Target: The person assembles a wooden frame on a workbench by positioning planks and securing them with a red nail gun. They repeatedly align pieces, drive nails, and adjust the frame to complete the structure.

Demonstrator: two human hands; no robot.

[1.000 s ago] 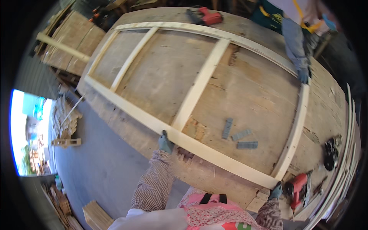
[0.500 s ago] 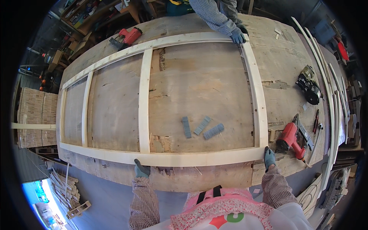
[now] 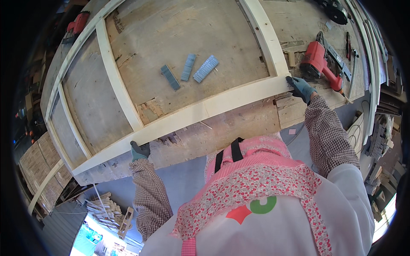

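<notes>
A long pale wooden frame (image 3: 205,107) with crosspieces lies on the worn plywood tabletop. My left hand (image 3: 140,151), in a grey-blue glove, grips the frame's near rail close to where a crosspiece meets it. At the near right corner my right hand (image 3: 302,89), gloved alike, is closed on the same rail's end. Some fingers of both hands are hidden by the wood. Inside the frame's largest opening lie three strips of staples (image 3: 206,68), loose on the plywood.
Right of the frame rests a red nail gun (image 3: 314,59), beside pliers (image 3: 348,45). A black tool (image 3: 335,10) lies farther back. Another red nail gun (image 3: 78,23) sits at far left. Long white strips (image 3: 370,77) line the right edge; scrap wood (image 3: 104,211) is piled at lower left.
The view has tilted down and turned, so the frame appears higher and slanted. The co-worker's hands at the far corner have left the picture. Both my hands stay on the near rail.
</notes>
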